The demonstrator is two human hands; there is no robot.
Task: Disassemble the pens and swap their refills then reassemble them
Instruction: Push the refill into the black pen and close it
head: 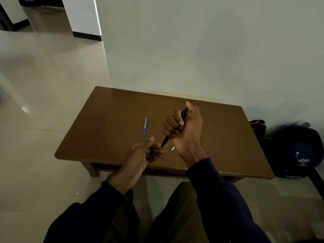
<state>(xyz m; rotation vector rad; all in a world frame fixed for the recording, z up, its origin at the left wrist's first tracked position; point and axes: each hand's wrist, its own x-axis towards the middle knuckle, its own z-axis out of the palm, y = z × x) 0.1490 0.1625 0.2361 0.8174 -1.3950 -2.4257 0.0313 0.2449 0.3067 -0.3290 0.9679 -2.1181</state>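
**Black pen gripped over the table's near edge**

The right hand (182, 125) is fisted around 1 black pen (184, 113), tip slanting down to the left hand (140, 156). That hand's fingers curl at the tip; whether they pinch it I cannot tell. 1 blue pen (144, 126) lies mid-table (105, 120), well apart from every edge. A dark bag (296, 151) sits on the floor to the right, contents hidden.

one head-worn view, forward and down over the table (108, 120)

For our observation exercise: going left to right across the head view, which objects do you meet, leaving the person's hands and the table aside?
blue pen → black pen → orange-trimmed bag → dark blue bag
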